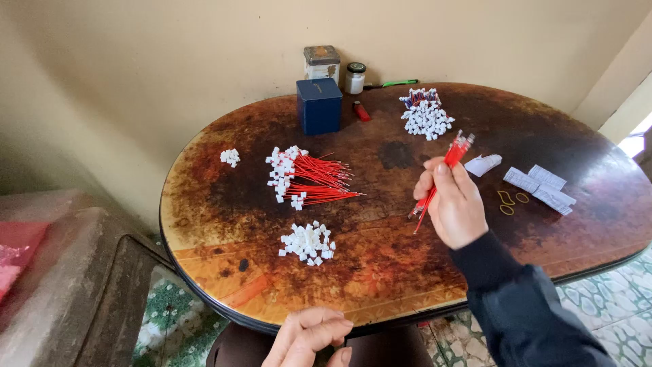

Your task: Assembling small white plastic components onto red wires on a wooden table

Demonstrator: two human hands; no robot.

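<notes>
Left hand [309,336] sits low at the near desk [380,272] edge, fingers loosely curled, holding nothing visible. Just beyond it lies a pile of loose white connectors [309,242]; farther out, a spread of red wires with white connectors [305,180], and a small white cluster [230,157] to its left. Right hand [454,204] is raised above the desk, fingers closed around a bundle of red wires [448,166] standing tilted. Beyond this hand: a finished bundle heap [425,115]. To its right: rubber bands [511,200] and white paper strips [541,185].
</notes>
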